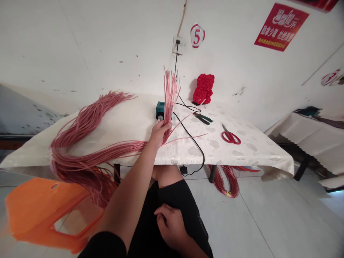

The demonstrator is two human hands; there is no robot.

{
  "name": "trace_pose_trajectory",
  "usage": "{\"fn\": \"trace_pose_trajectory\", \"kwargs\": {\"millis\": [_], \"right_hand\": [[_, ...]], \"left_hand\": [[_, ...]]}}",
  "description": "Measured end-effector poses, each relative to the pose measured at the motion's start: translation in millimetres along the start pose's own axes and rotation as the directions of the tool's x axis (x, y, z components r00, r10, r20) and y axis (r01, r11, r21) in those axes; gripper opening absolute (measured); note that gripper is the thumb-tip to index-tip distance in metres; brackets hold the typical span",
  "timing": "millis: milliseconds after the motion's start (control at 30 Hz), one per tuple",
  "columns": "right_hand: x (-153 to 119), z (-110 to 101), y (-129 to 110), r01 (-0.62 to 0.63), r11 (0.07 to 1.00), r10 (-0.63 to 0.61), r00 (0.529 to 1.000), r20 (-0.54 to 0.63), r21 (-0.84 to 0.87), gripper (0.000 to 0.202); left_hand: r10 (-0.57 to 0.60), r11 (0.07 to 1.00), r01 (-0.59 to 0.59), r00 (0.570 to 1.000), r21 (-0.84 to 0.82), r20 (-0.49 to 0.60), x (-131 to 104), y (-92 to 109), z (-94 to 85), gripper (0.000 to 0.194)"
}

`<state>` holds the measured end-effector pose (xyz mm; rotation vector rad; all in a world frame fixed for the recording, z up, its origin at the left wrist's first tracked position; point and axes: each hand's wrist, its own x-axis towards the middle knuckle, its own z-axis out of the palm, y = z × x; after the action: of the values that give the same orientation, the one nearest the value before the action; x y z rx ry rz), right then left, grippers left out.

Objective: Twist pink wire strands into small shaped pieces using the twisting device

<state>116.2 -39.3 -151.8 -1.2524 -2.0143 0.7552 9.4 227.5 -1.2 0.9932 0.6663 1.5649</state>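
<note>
My left hand [160, 132] is wrapped round a thick bundle of pink wires [171, 96] above the table, the strand ends fanning upward. Strands run left from the hand to a larger pink wire bundle [86, 122] that curves over the table's left part and hangs off its front edge. Two loose strands stick out to the right of my hand. Just behind the held bundle stands a small teal device [160, 110], partly covered. My right hand [172, 224] rests over my lap with its fingers curled, and whether anything is inside them is hidden.
Pliers [203, 118] and red-handled scissors [230, 137] lie on the white-covered table [172, 156]. A red flowery figure [204, 89] stands by the wall. A black cable [197, 145] drops over the front edge. Below are an orange stool [34, 208] and a wire coil [231, 184].
</note>
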Motion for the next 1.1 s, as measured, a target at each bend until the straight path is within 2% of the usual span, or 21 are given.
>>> {"fn": "trace_pose_trajectory", "kwargs": {"millis": [333,600,867,1100], "right_hand": [[0.0,-2.5,-3.1,-0.007,1.000,0.007,1.000,0.010,0.003,0.026],[-0.3,0.2,-0.1,-0.006,1.000,0.006,1.000,0.002,0.010,0.026],[-0.2,-1.7,-3.0,-0.017,1.000,0.017,1.000,0.012,-0.003,0.026],[0.6,-2.1,-3.0,-0.018,1.000,0.018,1.000,0.009,-0.014,0.026]], "left_hand": [[-0.001,0.999,0.001,1.000,-0.033,0.008,-1.1,1.3,0.9,0.021],[0.014,1.000,-0.014,0.999,0.019,0.031,0.9,-3.3,-1.8,0.016],[0.010,0.997,-0.014,0.999,0.078,0.048,1.1,-3.6,-1.9,0.021],[0.020,0.998,-0.023,0.998,0.064,0.053,-0.2,-1.8,-0.3,0.023]]}}
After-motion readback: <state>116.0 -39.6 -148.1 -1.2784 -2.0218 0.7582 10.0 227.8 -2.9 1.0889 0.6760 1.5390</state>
